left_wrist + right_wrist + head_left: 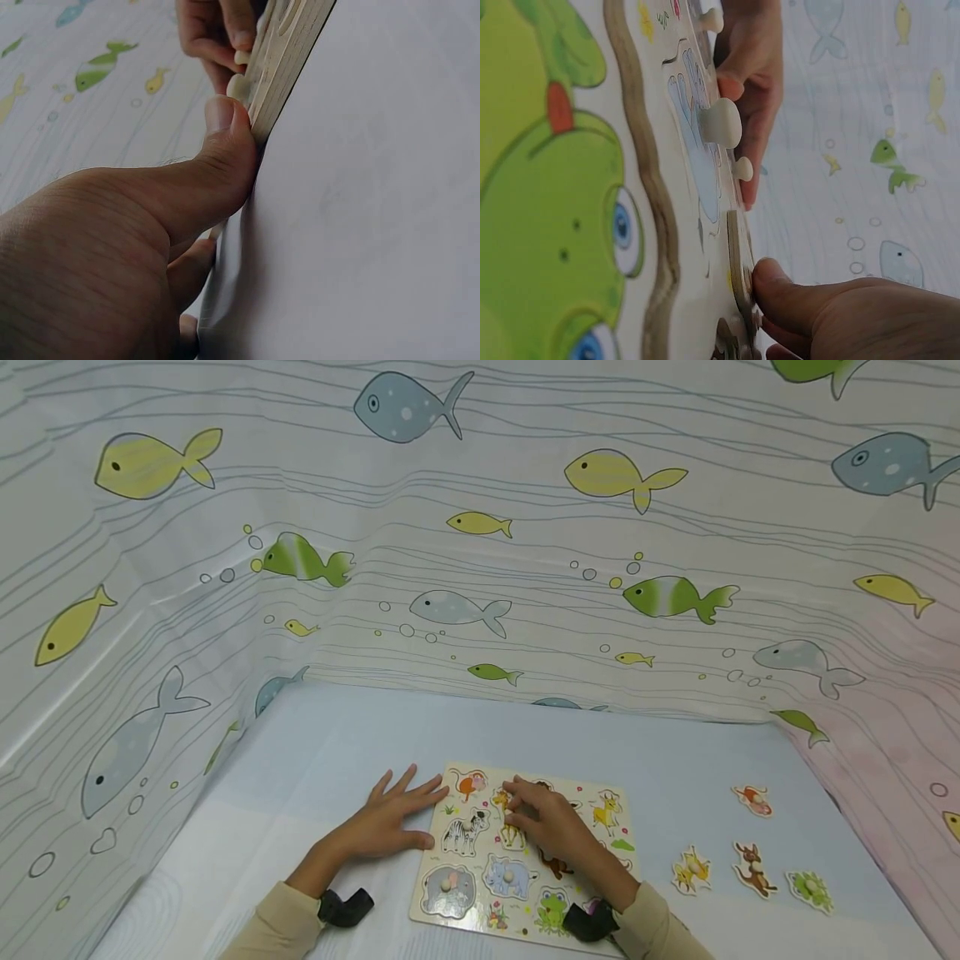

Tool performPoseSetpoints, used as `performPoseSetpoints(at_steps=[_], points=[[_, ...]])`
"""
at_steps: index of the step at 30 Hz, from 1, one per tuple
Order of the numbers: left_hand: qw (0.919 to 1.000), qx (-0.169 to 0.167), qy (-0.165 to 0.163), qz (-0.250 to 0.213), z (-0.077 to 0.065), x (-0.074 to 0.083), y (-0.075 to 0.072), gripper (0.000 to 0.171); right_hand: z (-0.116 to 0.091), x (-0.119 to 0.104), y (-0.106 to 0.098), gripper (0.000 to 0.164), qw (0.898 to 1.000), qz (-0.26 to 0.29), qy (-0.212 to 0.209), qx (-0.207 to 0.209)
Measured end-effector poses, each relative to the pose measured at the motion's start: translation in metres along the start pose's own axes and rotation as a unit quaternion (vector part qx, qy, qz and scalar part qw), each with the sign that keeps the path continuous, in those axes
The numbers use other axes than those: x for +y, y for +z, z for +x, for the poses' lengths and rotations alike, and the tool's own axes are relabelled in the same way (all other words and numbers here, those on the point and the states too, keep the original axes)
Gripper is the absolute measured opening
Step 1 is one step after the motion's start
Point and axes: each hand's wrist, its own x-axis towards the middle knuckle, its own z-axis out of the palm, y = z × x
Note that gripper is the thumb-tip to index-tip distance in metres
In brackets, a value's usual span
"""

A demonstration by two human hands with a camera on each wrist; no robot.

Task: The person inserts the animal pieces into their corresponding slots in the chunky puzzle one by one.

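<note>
A wooden knob puzzle board (465, 933) lies on the table. At its left edge rests my left hand (386, 822), fingers spread and straight, the thumb (221, 142) touching the edge. My right hand (551, 818) reaches over the board, thumb and forefinger at the giraffe piece (512, 837), which it seems to pinch. Part of the giraffe is hidden by these fingers. Around it are a zebra piece (465, 833), a grey elephant piece (453, 903) and a blue animal piece (506, 887) with a knob. The frog recess (555, 247) shows its printed picture.
Several loose pieces lie right of the board: a monkey (752, 800), a yellow horned animal (692, 870), a kangaroo (752, 870) and a frog (810, 891). A fish-patterned curtain (540, 635) surrounds the pale table (360, 718).
</note>
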Motion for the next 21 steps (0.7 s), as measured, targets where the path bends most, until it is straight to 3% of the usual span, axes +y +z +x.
performPoseSetpoints(at_steps=[21], points=[[1.0000,0.000,0.004,0.003,-0.0010,-0.0010,-0.0008,0.080,-0.0007,-0.0017,-0.0005,0.013,1.000,-0.009,0.005,-0.006]])
